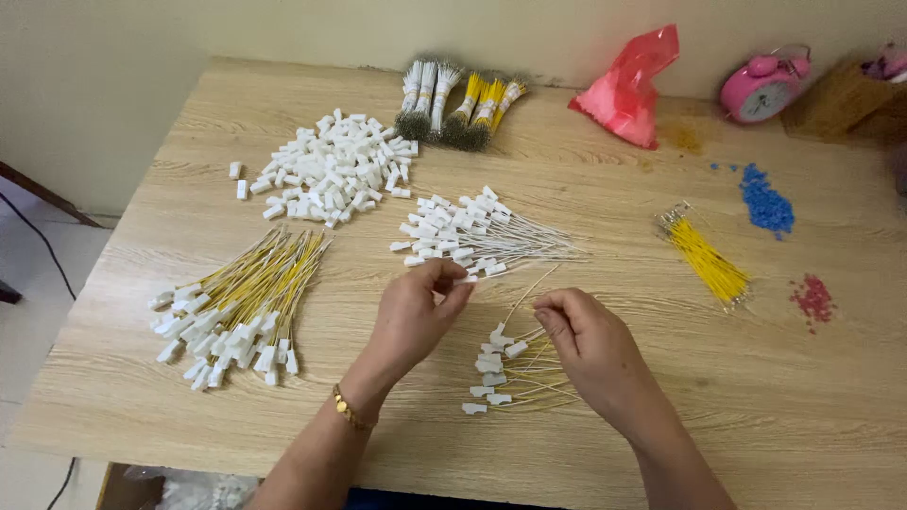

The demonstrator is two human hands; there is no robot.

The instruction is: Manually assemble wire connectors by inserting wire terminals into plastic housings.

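Two hands work above the wooden table (661, 378): your left hand (413, 316) pinches a white connector (470, 279) on a white wire (529, 288), whose long axis slants down-right toward your right hand (590, 345), fingers curled together near its other end. Wired connectors (501, 373) lie below.

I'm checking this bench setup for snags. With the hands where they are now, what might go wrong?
The left hand pinches a white connector on a thin wire running to the right hand; a tug might pull the connector off. The right forearm hovers over the small wired pile and may scatter it. Finished white bundles lie close enough to tangle.
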